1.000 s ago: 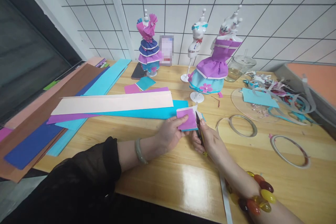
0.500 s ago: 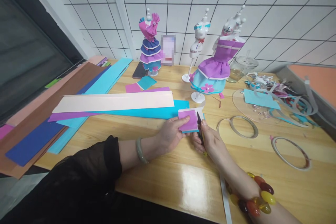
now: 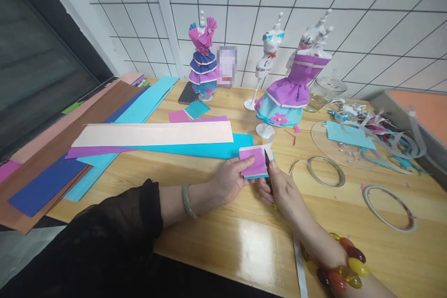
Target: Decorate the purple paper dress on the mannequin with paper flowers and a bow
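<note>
Pinching purple paper between thumb and fingers, the left hand stretches low over the counter; the right hand, angled inward, grips scissors at the paper's right edge. Farther right, a glass jar has unclear contents; a clear round tray bears small beads.

From my end I see paper strips L on tbl, held paper ctr before dress forms, 2 tape rolls R, jar behind them, phone beside L-most form's base.
</note>
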The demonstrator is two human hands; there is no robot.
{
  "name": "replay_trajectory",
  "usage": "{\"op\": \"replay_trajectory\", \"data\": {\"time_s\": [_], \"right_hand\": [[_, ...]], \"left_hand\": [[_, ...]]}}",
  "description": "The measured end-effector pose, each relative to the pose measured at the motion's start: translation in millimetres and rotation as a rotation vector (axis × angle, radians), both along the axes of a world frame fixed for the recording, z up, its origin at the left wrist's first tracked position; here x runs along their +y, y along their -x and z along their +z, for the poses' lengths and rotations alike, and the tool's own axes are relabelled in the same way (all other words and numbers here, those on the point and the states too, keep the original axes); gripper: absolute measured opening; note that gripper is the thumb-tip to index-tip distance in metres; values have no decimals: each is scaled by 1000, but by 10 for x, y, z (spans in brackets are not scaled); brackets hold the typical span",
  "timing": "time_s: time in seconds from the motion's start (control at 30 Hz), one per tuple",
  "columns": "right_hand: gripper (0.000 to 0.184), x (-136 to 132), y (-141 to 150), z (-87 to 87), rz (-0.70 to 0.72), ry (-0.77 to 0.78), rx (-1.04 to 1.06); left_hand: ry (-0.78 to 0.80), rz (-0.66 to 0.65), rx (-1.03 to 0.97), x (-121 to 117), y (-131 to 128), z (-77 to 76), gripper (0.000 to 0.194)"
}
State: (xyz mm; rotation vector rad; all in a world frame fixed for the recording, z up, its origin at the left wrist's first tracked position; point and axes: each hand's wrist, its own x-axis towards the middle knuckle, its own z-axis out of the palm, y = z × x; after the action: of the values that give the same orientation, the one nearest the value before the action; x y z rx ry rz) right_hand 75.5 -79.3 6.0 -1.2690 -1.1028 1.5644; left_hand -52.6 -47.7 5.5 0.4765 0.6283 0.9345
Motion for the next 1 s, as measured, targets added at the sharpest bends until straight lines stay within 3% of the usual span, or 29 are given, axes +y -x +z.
{"op": "replay_trajectory", "data": {"time_s": [0.43, 1.0], "right_hand": [[50, 14, 24, 37, -46, 20, 7], [54, 17, -11, 38, 21, -29, -69]], "left_hand": [[25, 4, -32, 7, -14, -31, 30], [7, 17, -26, 34, 11, -20, 26]]}}
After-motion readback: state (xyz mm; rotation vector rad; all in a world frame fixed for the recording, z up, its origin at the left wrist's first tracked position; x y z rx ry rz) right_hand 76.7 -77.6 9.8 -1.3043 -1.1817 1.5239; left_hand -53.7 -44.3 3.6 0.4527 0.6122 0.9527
